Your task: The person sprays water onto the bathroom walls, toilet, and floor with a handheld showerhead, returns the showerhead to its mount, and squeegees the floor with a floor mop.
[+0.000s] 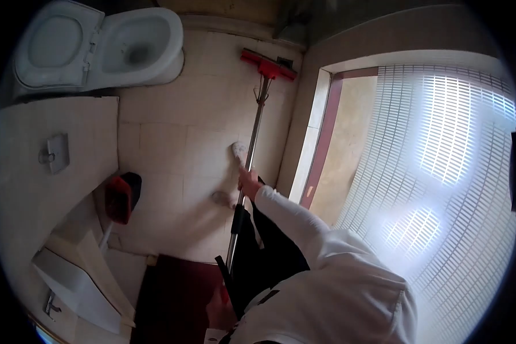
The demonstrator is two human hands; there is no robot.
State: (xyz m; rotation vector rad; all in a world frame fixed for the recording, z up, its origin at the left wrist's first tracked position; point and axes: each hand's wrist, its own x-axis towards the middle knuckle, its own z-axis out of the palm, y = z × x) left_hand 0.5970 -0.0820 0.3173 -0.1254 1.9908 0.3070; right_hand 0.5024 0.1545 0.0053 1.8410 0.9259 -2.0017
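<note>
A long metal mop pole (257, 125) runs from the bottom middle up to a red mop head (268, 64), which rests on the tiled floor near the wall corner. My right hand (249, 182) is wrapped round the pole at mid-length, just above its black sleeve. Lower down, near the pole's black lever (225, 277), my left hand (219, 309) is dim and partly hidden, and its fingers cannot be made out. Between the pole and the toilet lies bare tile.
An open toilet (169, 43) stands at the upper left. A red and black dustpan (119, 199) is beside the counter (92, 146). A sink (77, 284) is at the lower left, a dark red mat (175, 298) at the bottom. A doorway with a raised sill (311, 163) is at the right.
</note>
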